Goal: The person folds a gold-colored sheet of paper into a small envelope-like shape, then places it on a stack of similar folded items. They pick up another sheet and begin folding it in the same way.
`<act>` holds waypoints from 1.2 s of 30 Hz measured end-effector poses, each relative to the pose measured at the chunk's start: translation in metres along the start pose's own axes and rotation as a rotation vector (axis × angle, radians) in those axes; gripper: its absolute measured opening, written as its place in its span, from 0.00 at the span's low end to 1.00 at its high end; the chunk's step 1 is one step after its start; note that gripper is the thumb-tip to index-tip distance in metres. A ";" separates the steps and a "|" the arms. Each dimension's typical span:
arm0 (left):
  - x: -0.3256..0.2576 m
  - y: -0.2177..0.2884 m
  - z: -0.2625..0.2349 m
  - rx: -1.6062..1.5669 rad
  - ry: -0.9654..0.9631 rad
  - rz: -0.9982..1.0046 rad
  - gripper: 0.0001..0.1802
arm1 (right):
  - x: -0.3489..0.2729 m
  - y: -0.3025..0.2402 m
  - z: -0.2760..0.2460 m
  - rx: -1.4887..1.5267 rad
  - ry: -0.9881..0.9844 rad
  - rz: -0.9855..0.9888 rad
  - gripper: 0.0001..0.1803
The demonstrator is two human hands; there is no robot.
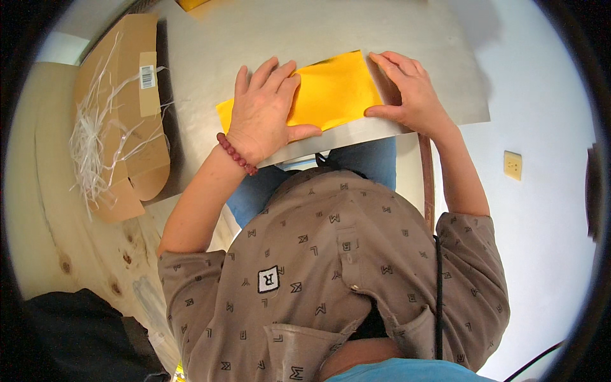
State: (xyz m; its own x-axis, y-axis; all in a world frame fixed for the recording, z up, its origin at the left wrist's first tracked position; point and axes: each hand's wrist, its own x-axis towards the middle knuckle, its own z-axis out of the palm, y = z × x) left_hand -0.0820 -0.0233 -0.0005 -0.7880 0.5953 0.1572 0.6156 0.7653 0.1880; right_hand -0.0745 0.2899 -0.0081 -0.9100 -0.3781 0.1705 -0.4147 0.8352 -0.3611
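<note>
A bright yellow rectangular sheet, smooth and slightly shiny, lies at a slant on the grey table top near its front edge. Whether it is paper or a folded wrapper I cannot tell. My left hand rests flat across the sheet's left part, fingers spread and thumb stretched to the right along its lower edge. Beside the right end of the sheet is my right hand, thumb and fingers apart, the thumb tip close to the lower right corner. Neither hand grips anything. A dark red bead bracelet circles my left wrist.
On the left stands a cardboard box with shredded white plastic strips hanging over it. The grey table bears another yellow piece at its far edge. A white wall with a socket is on the right. Dark cloth lies lower left.
</note>
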 end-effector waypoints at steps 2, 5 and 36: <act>0.000 0.001 -0.001 0.023 -0.037 -0.017 0.52 | 0.000 0.004 -0.004 -0.008 -0.030 0.022 0.50; -0.001 0.002 -0.001 0.021 -0.044 -0.033 0.52 | 0.004 0.005 -0.016 0.036 -0.074 0.004 0.45; -0.041 0.093 0.042 -0.164 0.049 -0.038 0.57 | 0.033 -0.053 0.044 0.099 -0.082 -0.191 0.29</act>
State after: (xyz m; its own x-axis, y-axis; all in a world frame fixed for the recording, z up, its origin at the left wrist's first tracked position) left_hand 0.0070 0.0339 -0.0307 -0.8120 0.5507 0.1933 0.5814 0.7344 0.3502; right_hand -0.0827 0.2162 -0.0236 -0.8104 -0.5604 0.1709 -0.5747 0.7036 -0.4179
